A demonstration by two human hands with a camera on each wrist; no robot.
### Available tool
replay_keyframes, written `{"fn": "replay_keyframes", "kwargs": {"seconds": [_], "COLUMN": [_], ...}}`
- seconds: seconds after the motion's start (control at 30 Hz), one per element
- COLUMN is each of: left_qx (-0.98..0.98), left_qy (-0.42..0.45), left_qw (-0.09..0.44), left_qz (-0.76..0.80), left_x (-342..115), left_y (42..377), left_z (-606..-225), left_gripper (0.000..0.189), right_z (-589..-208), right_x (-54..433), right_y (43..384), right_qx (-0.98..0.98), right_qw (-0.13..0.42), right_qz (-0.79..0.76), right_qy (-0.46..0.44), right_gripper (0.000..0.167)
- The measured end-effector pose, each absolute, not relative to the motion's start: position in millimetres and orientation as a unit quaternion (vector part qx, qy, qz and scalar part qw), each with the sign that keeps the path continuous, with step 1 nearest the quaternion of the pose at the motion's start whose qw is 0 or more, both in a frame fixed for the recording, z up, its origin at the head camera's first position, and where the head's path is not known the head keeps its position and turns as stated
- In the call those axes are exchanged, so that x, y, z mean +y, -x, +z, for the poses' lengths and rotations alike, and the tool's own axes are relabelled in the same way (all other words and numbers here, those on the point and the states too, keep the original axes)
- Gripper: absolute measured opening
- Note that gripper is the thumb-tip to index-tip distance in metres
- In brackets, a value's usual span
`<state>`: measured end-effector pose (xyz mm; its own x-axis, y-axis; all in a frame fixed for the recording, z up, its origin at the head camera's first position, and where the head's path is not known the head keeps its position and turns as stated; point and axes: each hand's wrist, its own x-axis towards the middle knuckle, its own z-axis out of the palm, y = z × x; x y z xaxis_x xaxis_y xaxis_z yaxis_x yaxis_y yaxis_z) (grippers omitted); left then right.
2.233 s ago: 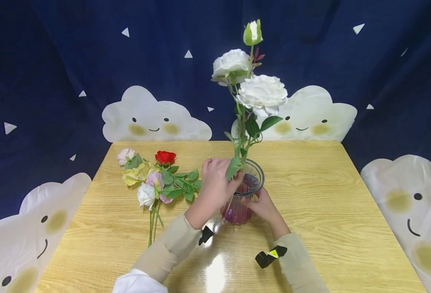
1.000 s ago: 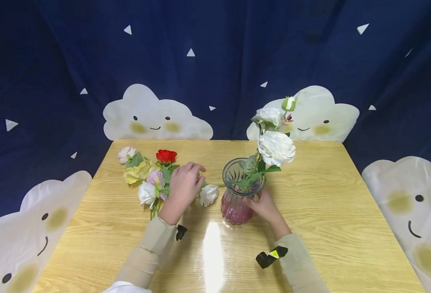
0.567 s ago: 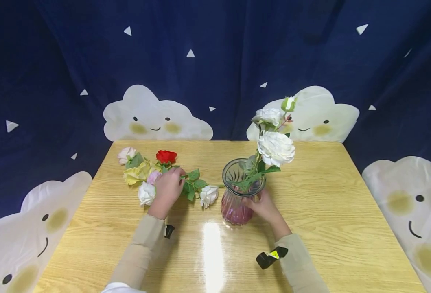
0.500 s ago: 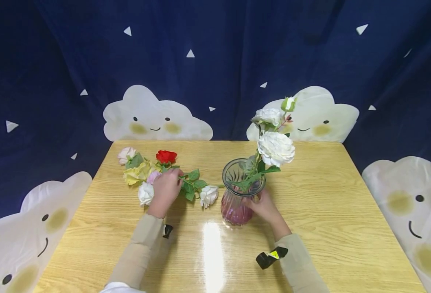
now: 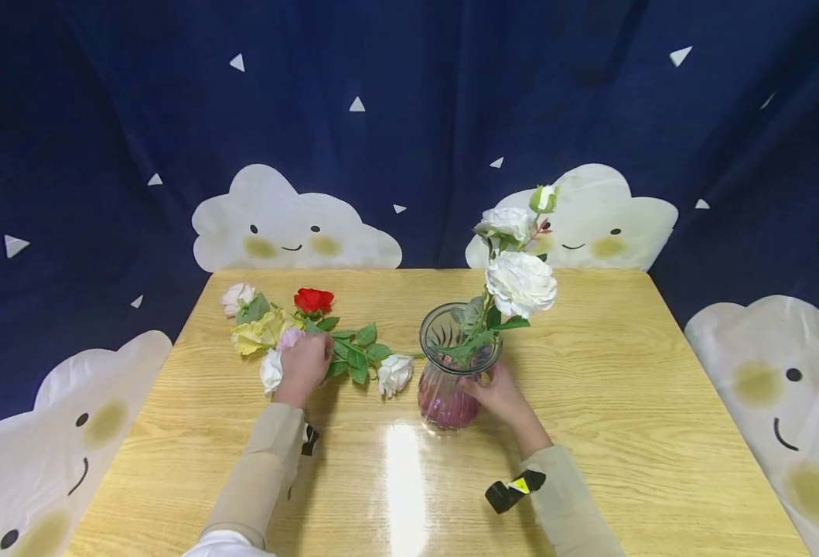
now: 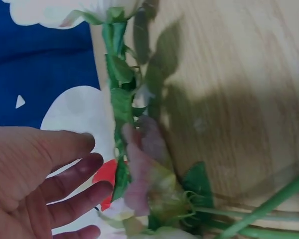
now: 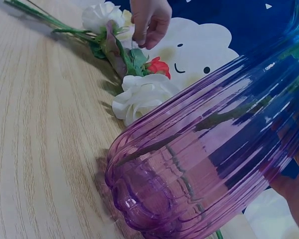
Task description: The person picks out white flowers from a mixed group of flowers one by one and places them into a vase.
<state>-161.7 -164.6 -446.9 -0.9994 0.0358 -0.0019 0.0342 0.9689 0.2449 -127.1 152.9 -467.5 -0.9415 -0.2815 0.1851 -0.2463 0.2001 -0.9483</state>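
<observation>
My right hand (image 5: 499, 393) holds the ribbed glass vase (image 5: 447, 398), its thumb and fingers around the right side below the dark rim. White flowers (image 5: 520, 284) with a green-white bud lean to the right out of the vase. Stems show through the pink-purple glass in the right wrist view. My left hand (image 5: 302, 367) hovers over the loose flowers at the left, fingers loosely bent and apart, with nothing between them in the left wrist view. Close to its fingers is a pink-lilac flower (image 6: 139, 174). Green leaves (image 5: 356, 356) lie to its right.
A red rose (image 5: 314, 300), yellow flower (image 5: 259, 334), pale pink rose (image 5: 238, 299) and white rose (image 5: 271, 371) lie grouped on the wooden table (image 5: 632, 433). Another white rose (image 5: 395, 374) lies just left of the vase. A dark blue curtain (image 5: 409, 93) stands behind.
My left hand has let go of the white flowers at the vase and moved left to the loose flowers. The white flowers have dropped lower and lean right. My right hand stays on the vase.
</observation>
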Motion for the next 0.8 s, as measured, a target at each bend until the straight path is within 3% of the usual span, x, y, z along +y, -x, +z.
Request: {"fn": "replay_keyframes", "kwargs": {"seconds": [0.23,0.4,0.6,0.8], "left_qx": [0.995,0.997,0.998,0.998], "left_qy": [-0.036,-0.042,-0.062,-0.064], "left_qw": [0.052,0.042,0.021,-0.006], "left_qz": [0.080,0.043,0.014,0.005], "left_x": [-164.2,-161.0,-157.8,-155.5], "left_y": [164.5,163.1,161.3,157.7], "left_z": [-465.8,-471.0,-477.0,-484.2], "left_gripper": [0.009,0.016,0.013,0.010], "right_z": [-455.6,-434.7,-462.1,-462.0], "right_x": [150.8,146.1,151.7,151.5], "right_y": [121.8,113.5,124.6,124.8], "right_qx": [0.779,0.778,0.774,0.770], "right_qw": [0.021,0.024,0.024,0.017], "right_qz": [-0.607,-0.608,-0.613,-0.617], "right_qy": [0.158,0.157,0.157,0.164], "right_gripper": [0.092,0.092,0.091,0.092]}}
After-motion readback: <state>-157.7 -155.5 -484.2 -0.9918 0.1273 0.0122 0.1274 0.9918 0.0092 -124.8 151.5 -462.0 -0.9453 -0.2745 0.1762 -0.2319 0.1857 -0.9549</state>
